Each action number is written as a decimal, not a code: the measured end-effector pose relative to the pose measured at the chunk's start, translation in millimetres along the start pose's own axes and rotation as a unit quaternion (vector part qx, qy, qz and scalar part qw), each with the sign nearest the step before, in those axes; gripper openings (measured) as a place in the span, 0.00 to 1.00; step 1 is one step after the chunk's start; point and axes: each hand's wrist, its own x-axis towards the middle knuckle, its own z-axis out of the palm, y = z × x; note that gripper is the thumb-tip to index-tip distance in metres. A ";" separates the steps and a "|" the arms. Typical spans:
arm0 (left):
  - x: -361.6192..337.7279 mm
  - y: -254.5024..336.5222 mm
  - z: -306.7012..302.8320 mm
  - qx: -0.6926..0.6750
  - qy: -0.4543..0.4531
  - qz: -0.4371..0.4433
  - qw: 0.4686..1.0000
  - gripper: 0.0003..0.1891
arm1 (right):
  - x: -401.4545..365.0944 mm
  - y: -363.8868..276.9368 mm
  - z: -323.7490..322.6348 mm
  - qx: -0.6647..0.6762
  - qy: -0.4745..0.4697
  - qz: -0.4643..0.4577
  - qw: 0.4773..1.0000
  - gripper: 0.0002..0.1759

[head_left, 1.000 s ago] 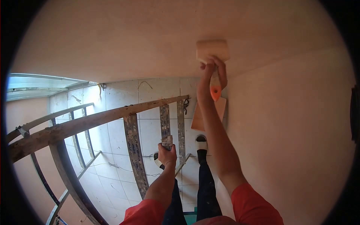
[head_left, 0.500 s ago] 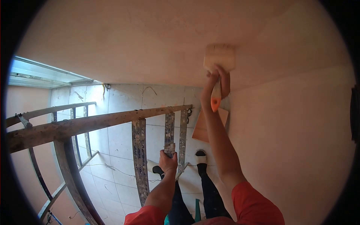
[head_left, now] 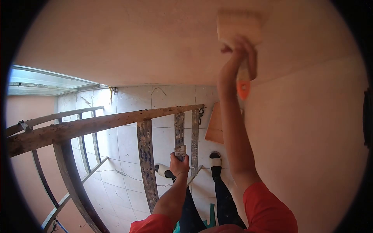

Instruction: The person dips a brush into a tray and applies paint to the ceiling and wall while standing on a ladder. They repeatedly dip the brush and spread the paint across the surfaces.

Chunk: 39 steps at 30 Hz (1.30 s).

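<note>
At left stretches a wooden ladder (head_left: 101,123), rough and speckled with dried stains. The left hand (head_left: 179,164) is closed around a small, squarish, stained piece (head_left: 180,151), which I cannot identify. Further right, an orange-brown tray (head_left: 215,126) lies on the tiled floor (head_left: 124,147). The right hand (head_left: 243,52) grips the wide, pale brush (head_left: 239,25), slightly blurred, up at the smooth, matte wall (head_left: 136,42); brushing this surface seems the present step, and another stroke probably calls for a loose wrist and level bristles.
</note>
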 end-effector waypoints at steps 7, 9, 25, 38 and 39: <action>1.3 -4.7 5.0 0.002 0.000 0.001 1.000 0.26 | -59.9 27.6 -48.9 -0.047 -0.004 0.161 0.986 0.08; -0.1 -4.2 5.8 0.005 0.002 0.004 1.000 0.26 | -25.3 24.9 -23.8 -0.004 0.011 0.093 0.996 0.10; 1.0 -6.9 8.6 0.019 0.008 0.006 1.000 0.27 | -78.4 76.7 -69.1 -0.044 -0.013 0.121 0.992 0.09; 1.2 -6.7 11.3 0.020 0.021 0.008 1.000 0.26 | -97.3 147.7 -63.4 -0.072 -0.050 0.040 0.995 0.10; 1.7 -6.4 10.8 0.024 0.014 0.003 1.000 0.26 | -112.9 153.0 -74.7 -0.070 -0.047 0.043 0.995 0.10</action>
